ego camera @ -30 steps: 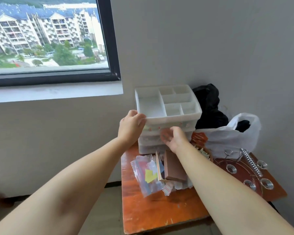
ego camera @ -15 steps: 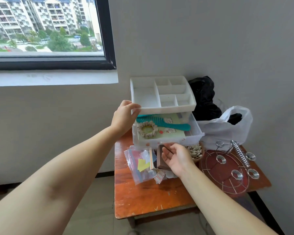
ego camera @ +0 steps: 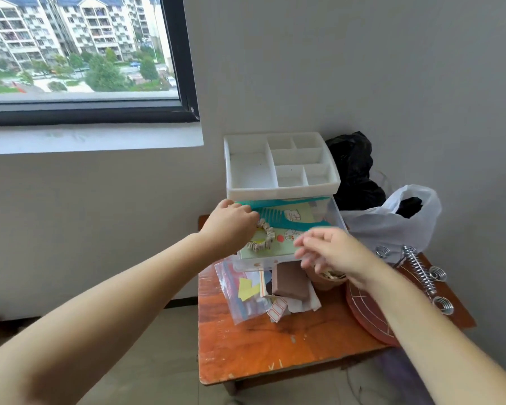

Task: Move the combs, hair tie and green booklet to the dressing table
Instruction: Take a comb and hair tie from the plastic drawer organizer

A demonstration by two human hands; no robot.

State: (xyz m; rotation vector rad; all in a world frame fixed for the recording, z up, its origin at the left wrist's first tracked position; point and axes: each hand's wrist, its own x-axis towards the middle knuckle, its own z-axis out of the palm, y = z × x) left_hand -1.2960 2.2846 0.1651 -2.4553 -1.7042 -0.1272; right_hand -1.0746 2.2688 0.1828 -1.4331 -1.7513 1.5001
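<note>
A white organizer [ego camera: 281,189] stands at the back of a small wooden table, its clear drawer [ego camera: 338,213] pulled out. Inside lie two teal combs, a thin comb [ego camera: 284,202] and a wide-toothed comb [ego camera: 292,223], a beige hair tie [ego camera: 264,240] and under them the green booklet [ego camera: 300,210]. My left hand [ego camera: 231,226] reaches into the drawer's left end, fingers curled down over the combs' ends and the hair tie; any grip is hidden. Fingers apart and blurred, my right hand [ego camera: 330,252] hovers above the drawer's front right corner, holding nothing.
On the orange-brown table [ego camera: 275,346] in front of the drawer lie a zip bag of papers [ego camera: 240,290] and a brown box [ego camera: 291,282]. A white plastic bag [ego camera: 392,223], a black bag [ego camera: 354,171] and a round board with metal springs [ego camera: 421,273] crowd the right. Wall behind, window upper left.
My left hand let go of the organizer's top edge and dropped into the open drawer. My right hand left the drawer front and rose, palm down, over its right corner.
</note>
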